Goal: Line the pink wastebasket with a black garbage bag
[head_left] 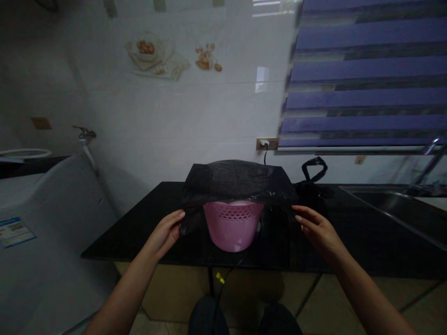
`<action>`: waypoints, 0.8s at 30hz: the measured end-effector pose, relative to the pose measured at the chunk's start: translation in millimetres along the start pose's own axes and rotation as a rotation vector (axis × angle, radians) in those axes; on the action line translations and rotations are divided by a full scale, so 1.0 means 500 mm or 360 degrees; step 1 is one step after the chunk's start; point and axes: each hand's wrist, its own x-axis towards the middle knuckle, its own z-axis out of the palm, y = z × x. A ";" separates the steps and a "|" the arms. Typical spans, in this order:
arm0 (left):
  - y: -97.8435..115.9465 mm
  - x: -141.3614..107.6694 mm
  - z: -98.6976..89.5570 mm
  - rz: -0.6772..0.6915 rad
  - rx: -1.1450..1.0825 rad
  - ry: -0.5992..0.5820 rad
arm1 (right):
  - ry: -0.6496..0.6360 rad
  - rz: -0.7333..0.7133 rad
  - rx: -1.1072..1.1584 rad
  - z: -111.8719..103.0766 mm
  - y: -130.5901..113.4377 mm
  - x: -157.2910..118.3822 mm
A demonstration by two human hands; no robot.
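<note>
Thin black plastic bag (237,179) being spread, apparently, at the pink lattice-rimmed plastic basket's (233,234) twelve o'clock.
Left hand (166,234) at nine, right hand (321,233) at three pinch its edges; staying spread calls for even tension.

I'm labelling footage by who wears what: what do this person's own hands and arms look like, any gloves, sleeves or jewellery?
Both the left hand and right hand are bare, with no glove, ring, bracelet or watch to be seen. No sleeve shows on either forearm as far as the picture's edge, and no cable or marking.
</note>
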 end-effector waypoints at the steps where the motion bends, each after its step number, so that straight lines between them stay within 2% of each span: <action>1: -0.001 0.000 -0.001 0.0007 0.0004 0.0004 | -0.0002 0.0000 0.0000 -0.001 0.001 0.000; 24: -0.021 -0.004 -0.011 -0.0013 0.0024 0.0009 | 0.0019 0.0009 -0.0059 -0.016 0.015 -0.002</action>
